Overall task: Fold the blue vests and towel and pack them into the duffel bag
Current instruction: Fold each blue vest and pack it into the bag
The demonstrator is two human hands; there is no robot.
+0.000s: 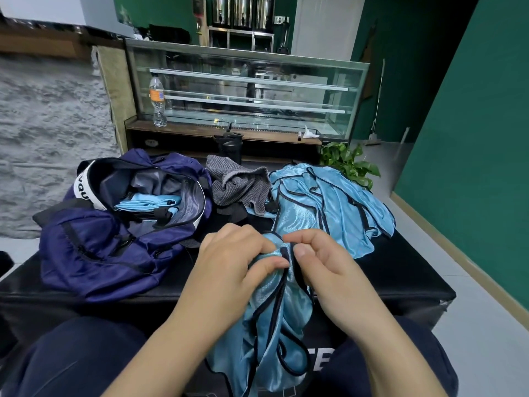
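While the left hand (240, 259) and right hand (323, 262) pinch the trim of one vest (272, 325) at lower centre, best find both shoulders before folding; I count one folded vest in the bag (94, 253) at left, one towel (237, 184), and a heap (329, 202) at right I cannot count.

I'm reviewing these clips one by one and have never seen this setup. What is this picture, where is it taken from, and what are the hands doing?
There is no machine here. A camera worn on a person's head looks down at their own two bare hands. The left hand and right hand pinch the dark-trimmed edge of a blue vest that hangs toward the lap. On the black surface lie an open navy duffel bag with folded blue cloth inside, a crumpled grey towel, and a pile of more vests.
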